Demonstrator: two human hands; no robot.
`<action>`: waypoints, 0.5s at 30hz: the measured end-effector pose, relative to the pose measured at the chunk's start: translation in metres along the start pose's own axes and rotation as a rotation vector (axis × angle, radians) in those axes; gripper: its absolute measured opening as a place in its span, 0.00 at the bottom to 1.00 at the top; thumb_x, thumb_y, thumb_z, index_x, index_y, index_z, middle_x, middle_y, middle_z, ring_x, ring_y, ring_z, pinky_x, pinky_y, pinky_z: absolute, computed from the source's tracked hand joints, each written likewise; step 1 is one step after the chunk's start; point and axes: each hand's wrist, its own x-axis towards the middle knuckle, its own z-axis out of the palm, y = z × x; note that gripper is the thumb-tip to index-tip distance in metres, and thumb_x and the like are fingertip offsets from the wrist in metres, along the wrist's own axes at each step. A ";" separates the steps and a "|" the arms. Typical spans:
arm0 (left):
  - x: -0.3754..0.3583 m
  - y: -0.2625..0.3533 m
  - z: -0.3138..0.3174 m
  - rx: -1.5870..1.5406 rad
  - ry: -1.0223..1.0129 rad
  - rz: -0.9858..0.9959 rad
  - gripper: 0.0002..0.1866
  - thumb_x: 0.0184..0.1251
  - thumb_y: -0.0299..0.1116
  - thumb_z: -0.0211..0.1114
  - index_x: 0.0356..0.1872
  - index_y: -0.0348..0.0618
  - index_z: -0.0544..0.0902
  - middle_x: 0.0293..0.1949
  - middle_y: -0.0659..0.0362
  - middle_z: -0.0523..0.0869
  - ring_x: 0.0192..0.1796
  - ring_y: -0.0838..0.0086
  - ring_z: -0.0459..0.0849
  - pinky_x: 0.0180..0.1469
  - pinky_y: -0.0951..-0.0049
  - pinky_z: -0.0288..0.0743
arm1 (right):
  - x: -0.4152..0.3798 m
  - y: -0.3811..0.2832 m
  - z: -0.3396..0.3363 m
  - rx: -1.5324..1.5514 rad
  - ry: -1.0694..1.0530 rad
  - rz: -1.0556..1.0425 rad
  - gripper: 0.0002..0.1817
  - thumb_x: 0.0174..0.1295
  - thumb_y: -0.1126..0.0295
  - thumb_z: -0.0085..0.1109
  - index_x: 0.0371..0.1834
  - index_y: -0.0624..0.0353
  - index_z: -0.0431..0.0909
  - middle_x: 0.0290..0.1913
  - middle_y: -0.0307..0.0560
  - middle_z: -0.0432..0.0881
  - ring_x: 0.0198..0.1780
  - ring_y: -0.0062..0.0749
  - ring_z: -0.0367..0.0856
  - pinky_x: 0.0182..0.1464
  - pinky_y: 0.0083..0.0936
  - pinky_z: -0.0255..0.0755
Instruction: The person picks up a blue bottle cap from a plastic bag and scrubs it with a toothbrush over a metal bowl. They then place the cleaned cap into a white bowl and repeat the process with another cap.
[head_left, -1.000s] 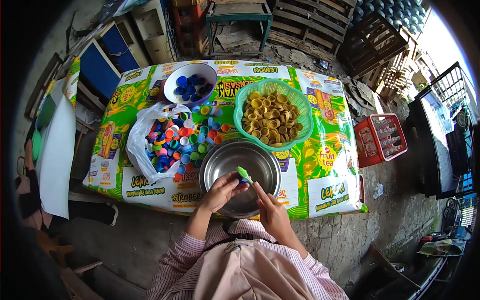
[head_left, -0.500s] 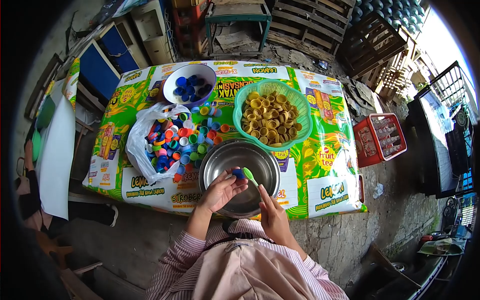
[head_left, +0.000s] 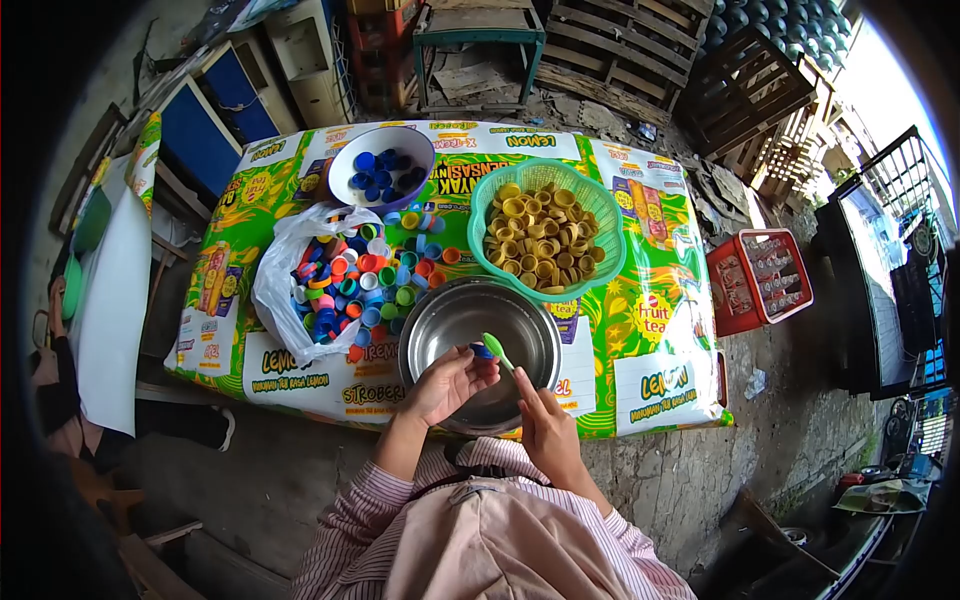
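Observation:
Over the steel bowl (head_left: 420, 320), my left hand (head_left: 452, 388) pinches a dark blue bottle cap (head_left: 480, 351). My right hand (head_left: 546, 418) grips a green-headed toothbrush-like tool (head_left: 495, 348), its light green tip against or right beside the cap. Left of the bowl, a white plastic bag (head_left: 275, 290) spills caps of many colours onto the printed cover. Behind the bowl stands a mint-green plastic basket (head_left: 480, 215) full of yellow caps (head_left: 543, 237). A white bowl with a purple rim (head_left: 345, 160) holds several dark blue caps (head_left: 385, 175).
A green printed sheet (head_left: 650, 330) covers the table. To the right stands a red crate (head_left: 735, 315) of glass bottles. At the far left, another person's arm (head_left: 58, 325) reaches toward a green container (head_left: 72, 285). Wooden pallets (head_left: 620, 45) lean at the back.
The blue cap has turned slightly between my left fingers and moved a little down and right. The green tip remains at it; everything else stays in place.

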 end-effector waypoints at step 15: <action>0.003 -0.001 -0.006 -0.130 -0.020 -0.058 0.18 0.71 0.41 0.44 0.49 0.37 0.72 0.41 0.53 0.78 0.41 0.70 0.77 0.48 0.69 0.74 | 0.000 0.008 0.003 0.122 0.033 -0.099 0.28 0.63 0.74 0.49 0.68 0.46 0.61 0.26 0.48 0.70 0.20 0.43 0.71 0.23 0.37 0.66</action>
